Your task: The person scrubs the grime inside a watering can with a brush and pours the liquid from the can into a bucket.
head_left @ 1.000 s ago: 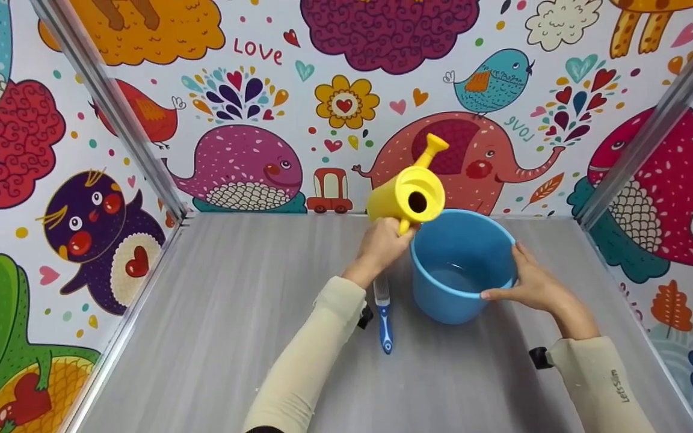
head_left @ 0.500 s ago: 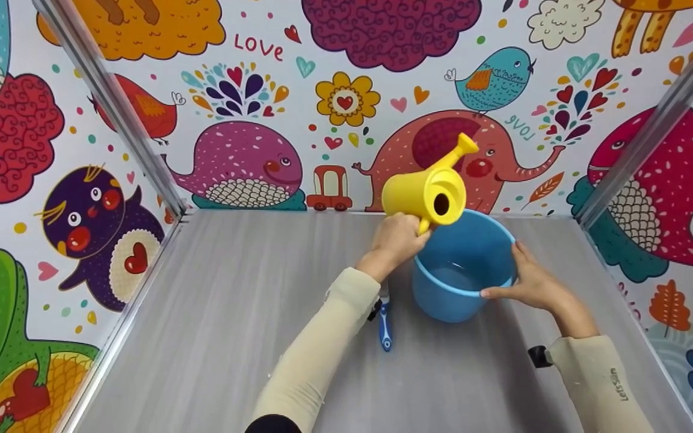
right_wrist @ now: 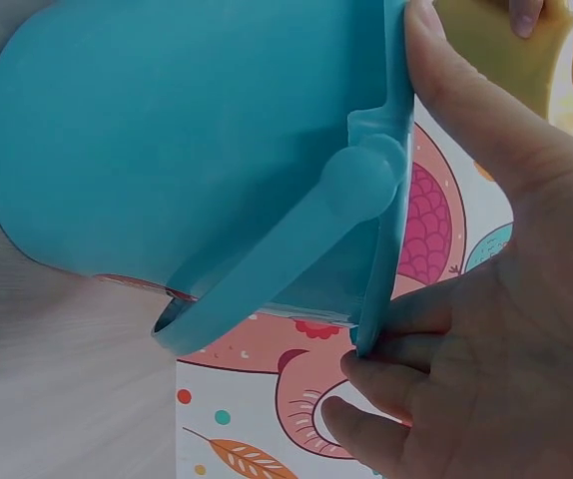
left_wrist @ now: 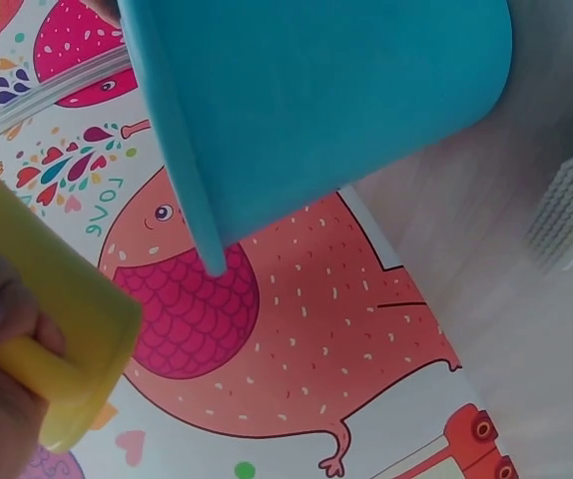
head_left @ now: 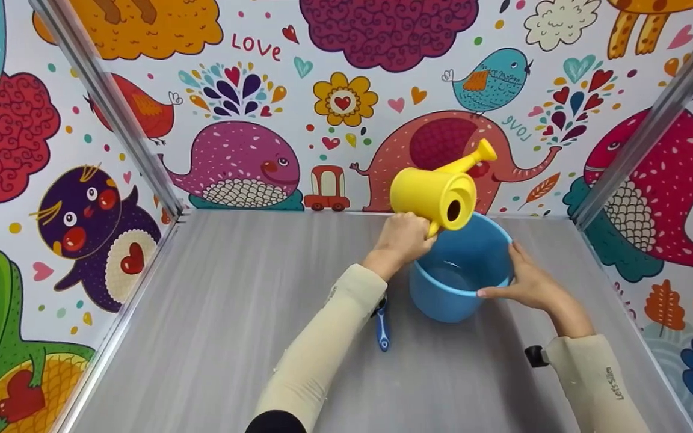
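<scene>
My left hand [head_left: 405,239] grips the handle of a yellow watering can [head_left: 421,191], raised over the back left of a light blue bucket [head_left: 446,300]. The can leans right, its round opening facing me and its spout pointing up and right. In the left wrist view, fingers wrap the can's handle. Something clear glints at the bucket's bottom; I cannot tell what it is. My right hand [head_left: 530,282] holds the bucket's right rim, thumb in front and fingers further back. The bucket's handle [right_wrist: 267,264] hangs down its side in the right wrist view.
A blue-handled brush [head_left: 382,331] with pale bristles lies left of the bucket, partly hidden by the left forearm in the head view. The grey tabletop [head_left: 232,300] meets cartoon-printed walls [head_left: 334,54] at the back and sides. Metal rails [head_left: 106,108] run along the corners.
The left hand has carried the watering can to the right, further over the bucket, and its spout has swung lower to the right. The right hand and bucket have stayed put.
</scene>
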### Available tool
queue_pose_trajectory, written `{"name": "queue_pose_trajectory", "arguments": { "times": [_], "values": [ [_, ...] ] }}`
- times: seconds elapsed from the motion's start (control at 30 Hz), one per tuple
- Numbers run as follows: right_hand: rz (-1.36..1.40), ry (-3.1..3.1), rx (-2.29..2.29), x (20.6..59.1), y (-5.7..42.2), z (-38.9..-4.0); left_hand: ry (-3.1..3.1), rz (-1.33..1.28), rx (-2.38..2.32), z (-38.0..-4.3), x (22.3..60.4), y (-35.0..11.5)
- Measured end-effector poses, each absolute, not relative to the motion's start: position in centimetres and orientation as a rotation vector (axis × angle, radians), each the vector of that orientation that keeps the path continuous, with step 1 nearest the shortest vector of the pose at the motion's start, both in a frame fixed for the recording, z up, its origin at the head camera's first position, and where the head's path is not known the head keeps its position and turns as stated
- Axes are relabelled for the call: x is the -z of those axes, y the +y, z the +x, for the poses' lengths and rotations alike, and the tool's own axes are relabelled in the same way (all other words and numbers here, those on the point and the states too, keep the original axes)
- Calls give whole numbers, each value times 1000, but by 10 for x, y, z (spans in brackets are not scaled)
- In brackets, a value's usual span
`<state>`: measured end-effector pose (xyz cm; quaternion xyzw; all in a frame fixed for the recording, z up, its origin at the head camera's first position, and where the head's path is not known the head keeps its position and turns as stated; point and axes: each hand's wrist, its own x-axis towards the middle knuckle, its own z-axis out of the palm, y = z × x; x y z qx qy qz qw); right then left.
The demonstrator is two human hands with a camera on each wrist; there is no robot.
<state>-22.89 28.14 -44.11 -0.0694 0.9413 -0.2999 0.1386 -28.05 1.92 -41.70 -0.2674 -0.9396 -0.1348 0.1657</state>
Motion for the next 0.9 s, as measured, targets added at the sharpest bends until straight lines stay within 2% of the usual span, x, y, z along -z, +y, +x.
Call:
{"name": "queue_pose_trajectory", "arguments": {
  "times": [0.9],
  "values": [
    [-203, 2727, 853, 442, 281, -231, -2486, -795, -2, -286, 410, 22]
  ]
}}
